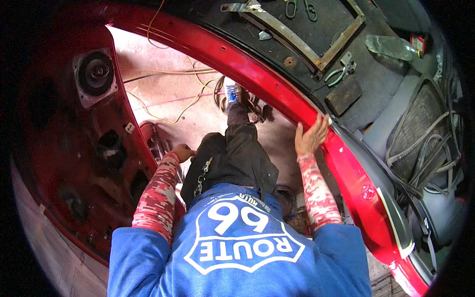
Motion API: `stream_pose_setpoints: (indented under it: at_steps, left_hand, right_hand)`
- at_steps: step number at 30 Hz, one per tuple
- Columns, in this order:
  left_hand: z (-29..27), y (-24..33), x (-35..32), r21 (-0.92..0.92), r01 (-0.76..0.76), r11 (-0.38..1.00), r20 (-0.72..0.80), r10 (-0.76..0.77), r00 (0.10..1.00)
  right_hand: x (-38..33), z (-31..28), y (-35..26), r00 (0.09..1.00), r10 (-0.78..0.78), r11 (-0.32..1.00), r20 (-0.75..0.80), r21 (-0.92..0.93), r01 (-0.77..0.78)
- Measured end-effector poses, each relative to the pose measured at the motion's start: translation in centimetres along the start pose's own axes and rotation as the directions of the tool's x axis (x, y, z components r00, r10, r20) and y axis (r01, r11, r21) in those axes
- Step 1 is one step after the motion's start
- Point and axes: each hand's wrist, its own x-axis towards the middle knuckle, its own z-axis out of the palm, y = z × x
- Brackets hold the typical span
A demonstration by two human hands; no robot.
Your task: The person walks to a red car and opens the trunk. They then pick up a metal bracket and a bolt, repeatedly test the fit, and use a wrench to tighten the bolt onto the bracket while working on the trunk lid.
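Observation:
My right hand (312, 136) rests on the red door frame (297, 106) of a car body, its fingers stretched out and slightly apart. By my left thigh is my left hand (183, 152), with its fingers curled in; whatever may be in them is hidden. To my left stands the red car door (131, 163), its inner side bare, with a round speaker (95, 73) mounted in it. Both forearms wear red and white patterned sleeves.
On the car floor lie a metal frame (341, 47), pliers (337, 74), a dark block (344, 97) and a clear plastic bottle (392, 47). Loose cables (420, 158) hang over a grey part at right. Yellow cords (190, 101) cross the ground by my shoe (231, 91).

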Motion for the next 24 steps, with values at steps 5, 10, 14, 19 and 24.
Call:
stream_pose_setpoints:
  at_steps: [5, 10, 14, 19, 24]
  left_hand:
    - [-3.8, 4.9, -0.2, -0.226, -0.305, 0.925, -0.613, 0.108, 0.783]
    - [-5.4, 12.3, -3.1, -0.42, -0.651, 0.632, -0.682, 0.253, 0.686]
    - [0.0, 13.3, -4.2, -0.238, -0.646, 0.726, -0.721, 0.314, 0.618]
    - [13.9, 6.7, -4.0, -0.07, -0.419, 0.905, -0.633, 0.284, 0.72]
    - [22.1, -0.8, -6.4, 0.018, -0.112, 0.994, -0.179, 0.114, 0.977]
  right_hand:
    - [-12.5, -0.7, 7.8, 0.921, 0.195, 0.954, 0.336, 0.152, -0.258]
    - [-20.7, 2.5, 14.2, 0.483, 0.362, 0.64, 0.797, 0.164, -0.75]
    - [-25.9, 3.3, 14.4, 0.392, 0.25, 0.55, 0.885, 0.203, -0.81]
    - [-32.9, 2.0, 13.3, 0.238, 0.199, 0.503, 0.951, 0.109, -0.857]
    - [-36.4, 2.2, 15.8, 0.316, 0.115, 0.622, 0.942, 0.18, -0.762]
